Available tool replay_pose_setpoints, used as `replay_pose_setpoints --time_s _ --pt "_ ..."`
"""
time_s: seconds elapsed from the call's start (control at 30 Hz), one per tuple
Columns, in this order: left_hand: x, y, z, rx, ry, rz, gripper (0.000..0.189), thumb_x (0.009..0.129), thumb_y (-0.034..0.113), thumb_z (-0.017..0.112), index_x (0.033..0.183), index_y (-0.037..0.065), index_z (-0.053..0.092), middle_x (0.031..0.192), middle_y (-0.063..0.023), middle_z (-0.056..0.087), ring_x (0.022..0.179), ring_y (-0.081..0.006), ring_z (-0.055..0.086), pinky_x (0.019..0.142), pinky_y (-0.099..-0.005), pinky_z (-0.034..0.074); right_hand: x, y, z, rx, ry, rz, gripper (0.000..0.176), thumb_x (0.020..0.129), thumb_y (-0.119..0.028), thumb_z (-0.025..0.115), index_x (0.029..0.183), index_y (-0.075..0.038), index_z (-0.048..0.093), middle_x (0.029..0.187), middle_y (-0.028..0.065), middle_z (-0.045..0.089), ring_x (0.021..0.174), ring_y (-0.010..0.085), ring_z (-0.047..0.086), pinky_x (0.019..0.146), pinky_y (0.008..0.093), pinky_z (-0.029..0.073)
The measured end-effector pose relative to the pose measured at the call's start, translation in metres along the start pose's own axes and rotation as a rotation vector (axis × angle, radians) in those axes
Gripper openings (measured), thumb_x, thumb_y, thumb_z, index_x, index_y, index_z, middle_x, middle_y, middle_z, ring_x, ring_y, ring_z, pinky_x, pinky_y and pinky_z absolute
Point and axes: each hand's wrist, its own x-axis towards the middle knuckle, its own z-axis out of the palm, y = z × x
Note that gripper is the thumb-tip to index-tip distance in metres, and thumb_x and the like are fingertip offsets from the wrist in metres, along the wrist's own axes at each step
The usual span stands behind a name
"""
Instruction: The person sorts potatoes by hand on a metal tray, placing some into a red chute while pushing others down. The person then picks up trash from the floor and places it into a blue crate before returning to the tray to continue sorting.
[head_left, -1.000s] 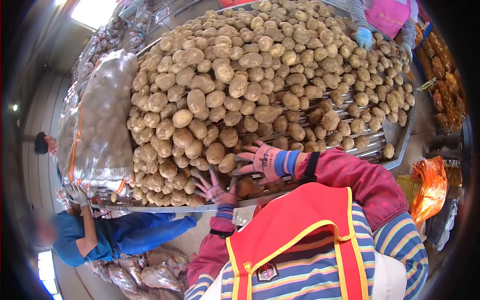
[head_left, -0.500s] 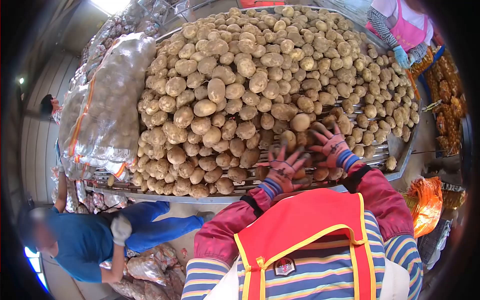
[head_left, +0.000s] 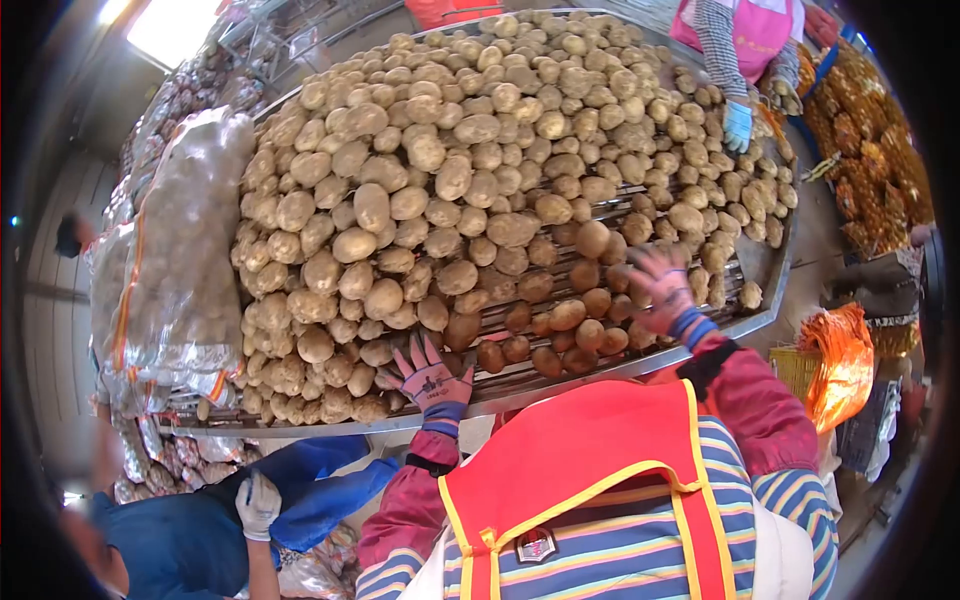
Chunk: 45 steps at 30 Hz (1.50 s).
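A large heap of potatoes point(head_left: 470, 180) lies on a metal roller table point(head_left: 640, 365). My left hand point(head_left: 430, 378), in a pink work glove, is spread open at the table's near edge, beside the lowest potatoes of the heap. My right hand point(head_left: 662, 288), gloved the same way, is open with fingers apart over darker potatoes point(head_left: 565, 318) on the bare rollers at the near right. Neither hand holds anything.
A big mesh sack of potatoes point(head_left: 170, 260) lies at the table's left end. A person in blue point(head_left: 200, 530) crouches below it. Another person's blue-gloved hand point(head_left: 738, 125) works at the far right. Orange net bags point(head_left: 845, 365) hang to the right.
My left hand has moved left, back to the table's near edge. My right hand stays over the right-hand potatoes. The view has swung, and the person in blue has sunk lower.
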Motion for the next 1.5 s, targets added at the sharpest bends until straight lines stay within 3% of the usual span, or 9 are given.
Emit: replay_pose_setpoints --time_s 0.23,0.57,0.63,0.67,0.73,0.87,1.1,1.27,1.5 --pt "-0.011 0.034 0.012 -0.274 -0.012 0.226 0.098 0.058 0.057 0.073 0.138 0.013 0.036 0.138 -0.0122 0.036 0.130 -0.0370 0.027 0.102 -0.0626 0.022 0.049 -0.086 0.013 0.012 -0.480 -0.581 0.055 0.069 -0.045 0.067 0.121 -0.027 0.058 0.139 0.0009 0.044 0.132 0.0263 0.035 0.103 0.0679 0.018" --pt "-0.001 0.061 0.013 -0.155 -0.202 0.598 0.094 0.058 0.062 0.072 0.138 0.026 0.039 0.143 -0.0059 0.034 0.134 -0.0308 0.025 0.099 -0.0663 0.018 0.001 0.013 0.010 -0.056 -0.097 -0.180 0.058 0.064 -0.042 0.070 0.119 -0.033 0.056 0.134 0.0028 0.044 0.129 0.0314 0.037 0.103 0.0635 0.023" --pt "0.004 0.075 0.047 0.002 0.385 1.037 0.090 0.060 0.060 0.072 0.138 0.026 0.040 0.144 -0.0065 0.034 0.134 -0.0297 0.027 0.099 -0.0651 0.019 -0.012 0.036 0.004 -0.089 -0.143 0.032 0.064 0.064 -0.043 0.073 0.124 -0.031 0.053 0.134 0.0043 0.044 0.127 0.0303 0.039 0.105 0.0622 0.021" --pt "0.002 0.080 0.047 0.000 0.390 1.048 0.090 0.060 0.060 0.072 0.138 0.026 0.040 0.144 -0.0065 0.034 0.134 -0.0297 0.027 0.099 -0.0651 0.019 -0.022 0.050 0.005 -0.100 -0.187 0.066 0.067 0.064 -0.043 0.074 0.126 -0.029 0.052 0.134 0.0046 0.045 0.127 0.0296 0.040 0.105 0.0614 0.021" --pt "0.001 0.100 -0.005 -0.130 -0.229 0.817 0.089 0.062 0.061 0.070 0.138 0.026 0.039 0.146 -0.0078 0.033 0.135 -0.0304 0.027 0.098 -0.0643 0.020 -0.040 0.067 -0.004 -0.002 0.028 0.303 0.070 0.067 -0.039 0.074 0.130 -0.022 0.048 0.128 0.0084 0.051 0.124 0.0296 0.043 0.107 0.0514 0.025" --pt "0.004 0.107 0.006 -0.031 -0.168 0.923 0.097 0.061 0.065 0.069 0.143 0.026 0.033 0.148 -0.0127 0.028 0.136 -0.0371 0.024 0.102 -0.0669 0.012 -0.088 0.088 -0.009 0.004 0.336 0.816 0.070 0.073 -0.036 0.072 0.133 -0.012 0.045 0.130 0.0169 0.049 0.122 0.0354 0.044 0.105 0.0450 0.032" --pt "0.025 0.150 -0.029 0.062 -0.371 0.979 0.102 0.061 0.067 0.068 0.145 0.025 0.029 0.152 -0.0175 0.020 0.139 -0.0426 0.014 0.106 -0.0673 0.005 -0.105 0.020 -0.001 0.042 -0.196 0.680 0.105 0.053 -0.055 0.081 0.142 -0.024 0.034 0.148 0.0236 0.022 0.137 0.0444 0.019 0.111 0.0559 0.011" --pt "0.041 0.186 -0.042 0.047 -0.327 1.032 0.110 0.057 0.074 0.066 0.146 0.023 0.026 0.151 -0.0202 0.018 0.139 -0.0441 0.012 0.103 -0.0711 0.002 -0.067 0.026 0.006 -0.017 -0.231 0.721 0.096 0.058 -0.061 0.074 0.140 -0.028 0.039 0.148 0.0237 0.020 0.137 0.0445 0.016 0.107 0.0648 0.007" --pt "0.112 0.269 -0.060 0.103 -0.385 1.045 0.113 0.055 0.063 0.075 0.148 0.028 0.021 0.156 -0.0030 0.012 0.141 -0.0420 0.000 0.102 -0.0727 0.010 -0.003 0.064 -0.009 -0.097 -0.191 0.631 0.082 0.061 -0.058 0.072 0.135 -0.045 0.041 0.149 0.0146 0.021 0.137 0.0425 0.019 0.099 0.0750 0.006"
